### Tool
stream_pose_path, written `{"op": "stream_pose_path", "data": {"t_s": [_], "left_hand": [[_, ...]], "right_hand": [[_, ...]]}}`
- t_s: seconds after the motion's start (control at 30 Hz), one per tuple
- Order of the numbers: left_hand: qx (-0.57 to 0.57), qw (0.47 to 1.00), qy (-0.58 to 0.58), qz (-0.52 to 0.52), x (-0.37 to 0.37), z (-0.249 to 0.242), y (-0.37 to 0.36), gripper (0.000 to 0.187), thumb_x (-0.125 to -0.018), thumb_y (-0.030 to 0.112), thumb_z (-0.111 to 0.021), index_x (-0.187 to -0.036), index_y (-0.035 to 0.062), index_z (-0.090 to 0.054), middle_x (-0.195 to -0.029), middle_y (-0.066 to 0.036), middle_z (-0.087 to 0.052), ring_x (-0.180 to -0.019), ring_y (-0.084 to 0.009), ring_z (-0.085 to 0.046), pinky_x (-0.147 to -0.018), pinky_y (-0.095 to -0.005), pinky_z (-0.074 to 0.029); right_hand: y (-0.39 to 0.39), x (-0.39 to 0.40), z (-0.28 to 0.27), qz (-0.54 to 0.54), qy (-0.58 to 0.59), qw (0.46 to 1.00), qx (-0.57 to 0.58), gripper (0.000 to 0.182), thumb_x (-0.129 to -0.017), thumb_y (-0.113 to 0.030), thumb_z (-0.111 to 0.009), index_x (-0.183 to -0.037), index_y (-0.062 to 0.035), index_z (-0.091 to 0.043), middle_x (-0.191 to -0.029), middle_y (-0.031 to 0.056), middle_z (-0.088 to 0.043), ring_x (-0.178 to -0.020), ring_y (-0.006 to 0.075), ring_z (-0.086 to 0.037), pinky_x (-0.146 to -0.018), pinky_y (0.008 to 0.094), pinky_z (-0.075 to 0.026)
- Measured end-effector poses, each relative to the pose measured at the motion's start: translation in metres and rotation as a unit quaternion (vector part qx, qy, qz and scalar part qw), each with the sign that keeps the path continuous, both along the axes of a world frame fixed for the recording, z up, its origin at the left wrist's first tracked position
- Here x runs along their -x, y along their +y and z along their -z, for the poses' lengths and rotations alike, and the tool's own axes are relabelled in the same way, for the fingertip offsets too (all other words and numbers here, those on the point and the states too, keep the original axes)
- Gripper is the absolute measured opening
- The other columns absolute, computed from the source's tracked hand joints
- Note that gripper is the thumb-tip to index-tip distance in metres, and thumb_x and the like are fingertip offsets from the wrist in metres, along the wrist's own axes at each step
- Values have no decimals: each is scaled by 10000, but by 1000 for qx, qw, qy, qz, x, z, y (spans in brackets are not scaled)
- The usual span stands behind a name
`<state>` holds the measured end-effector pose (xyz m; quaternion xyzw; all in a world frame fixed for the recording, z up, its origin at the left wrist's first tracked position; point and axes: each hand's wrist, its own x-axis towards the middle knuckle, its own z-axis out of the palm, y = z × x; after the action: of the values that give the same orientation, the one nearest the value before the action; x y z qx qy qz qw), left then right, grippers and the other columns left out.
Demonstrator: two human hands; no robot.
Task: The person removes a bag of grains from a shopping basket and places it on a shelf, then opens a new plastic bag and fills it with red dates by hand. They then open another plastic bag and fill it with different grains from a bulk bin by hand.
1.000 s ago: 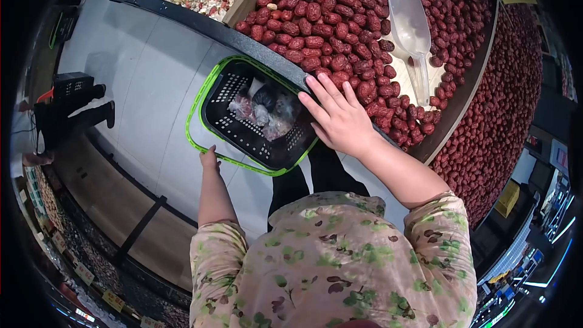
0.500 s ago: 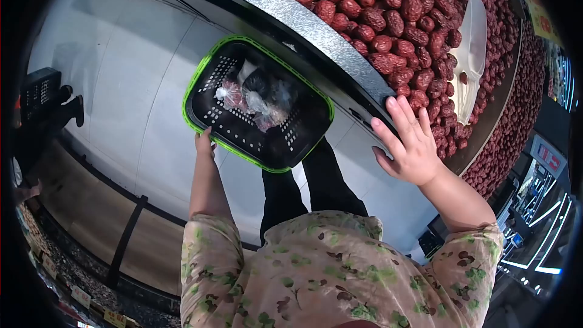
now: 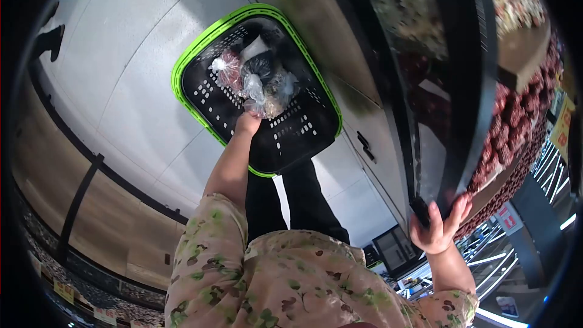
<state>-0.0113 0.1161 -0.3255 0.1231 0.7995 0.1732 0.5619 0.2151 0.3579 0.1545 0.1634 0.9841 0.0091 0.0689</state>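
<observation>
Black basket [image 3: 303, 140] holds tied plastic bags [image 3: 258, 71]. Left hand [image 3: 248, 123], earlier at rim [image 3: 177, 82], now touches bags; grip unclear. Right hand [image 3: 440, 231] spread at counter edge [image 3: 477, 97].

Bags [image 3: 258, 79] lie in the basket [image 3: 322, 124], left of the dates [image 3: 505, 130].

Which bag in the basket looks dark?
The dark bag in the middle of the pile, right of the reddish bag in the picture. Its near-black look sets it apart; the others look clear, pale or reddish.
</observation>
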Motion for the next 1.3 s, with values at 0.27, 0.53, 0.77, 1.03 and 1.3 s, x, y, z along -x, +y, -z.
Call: {"op": "stream_pose_path", "data": {"t_s": [0.27, 0.53, 0.77, 1.03, 1.3], "left_hand": [[128, 986, -70, 82, -33, 68, 17, 635, -716, 380, -664, -1216, 27, -492, -1207, -189, -526, -1139, -294, -493, -961, -345, -383], [115, 992, -45, 38, -51, 124, 51, 976, -614, 451, -730, -1406, 298, -180, -1389, -174, -299, -1281, -363, -282, -1071, -368, -237], [161, 984, -14, 76, -59, 151, 59, 1070, -580, 418, -772, -1416, 296, -115, -1418, -131, -257, -1287, -332, -262, -1077, -346, -220], [109, 994, 27, 1, -54, 141, 56, 548, -709, 168, -622, -1237, 198, -482, -1078, -155, -602, -1041, -331, -543, -883, -384, -441], [5, 989, 10, 147, -96, 88, 51, 216, -736, 234, -571, -913, 144, -655, -888, -111, -647, -862, -290, -610, -768, -389, -493]], "right_hand": [[-6, -22, 2, 13, 18, 1000, 9, 598, -715, -169, -626, -1273, -81, -430, -1326, 291, -263, -1185, 500, -331, -982, 612, -231], [-3, 1, -18, -257, -233, 931, -116, 446, -715, -164, -614, -1123, -33, -488, -1306, 264, -284, -1228, 553, -148, -991, 634, -176], [-7, -5, -13, -265, -252, 924, -109, 413, -715, -167, -612, -1091, -42, -497, -1283, 252, -302, -1198, 535, -182, -979, 626, -195], [-7, -7, -11, -272, -255, 921, -111, 374, -716, -171, -611, -1056, -52, -507, -1257, 238, -322, -1164, 514, -220, -965, 617, -217], [-2, -8, -13, -272, -252, 923, -102, 336, -717, -175, -609, -1020, -62, -518, -1231, 223, -342, -1130, 494, -259, -950, 608, -238]]}}
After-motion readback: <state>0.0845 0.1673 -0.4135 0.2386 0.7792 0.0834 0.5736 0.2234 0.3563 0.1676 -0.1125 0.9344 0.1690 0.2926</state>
